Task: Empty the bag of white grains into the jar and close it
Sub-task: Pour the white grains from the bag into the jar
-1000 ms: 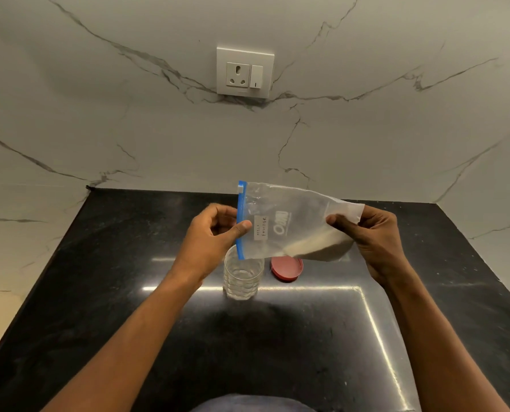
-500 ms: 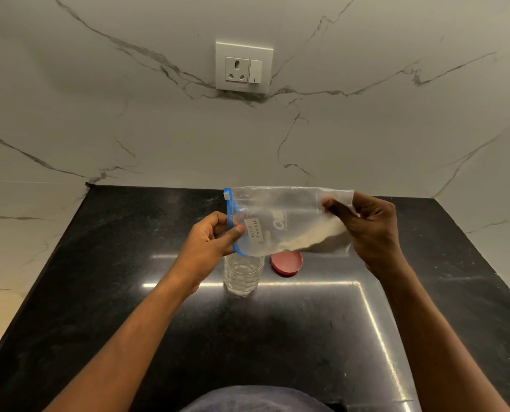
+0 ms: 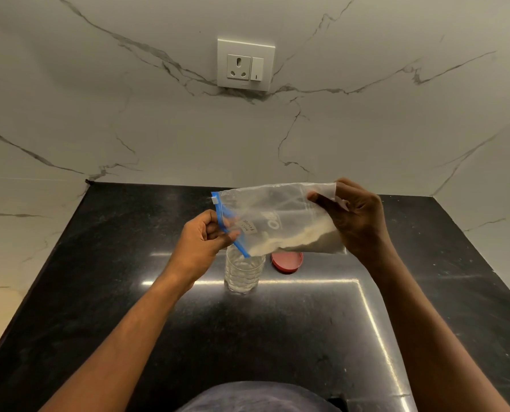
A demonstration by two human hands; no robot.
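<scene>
A clear zip bag [image 3: 280, 215] with a blue zipper edge hangs sideways above the counter, white grains pooled along its lower side. My left hand [image 3: 200, 242] pinches the blue zipper end, and my right hand [image 3: 357, 221] grips the bag's bottom end, held slightly higher. The zipper corner points down over the mouth of a clear glass jar [image 3: 243, 272] that stands upright and open on the black counter. A red lid [image 3: 287, 262] lies flat on the counter just right of the jar, partly hidden behind the bag.
The black stone counter [image 3: 277, 337] runs to a marble wall behind and on both sides. A white socket and switch plate [image 3: 245, 64] sits on the back wall. Dark cloth of my clothing [image 3: 256, 396] shows at the bottom edge.
The bag has tilted, with the zipper end dipping toward the jar mouth and the right hand rising. Grains have slid along the bag toward the zipper end.
</scene>
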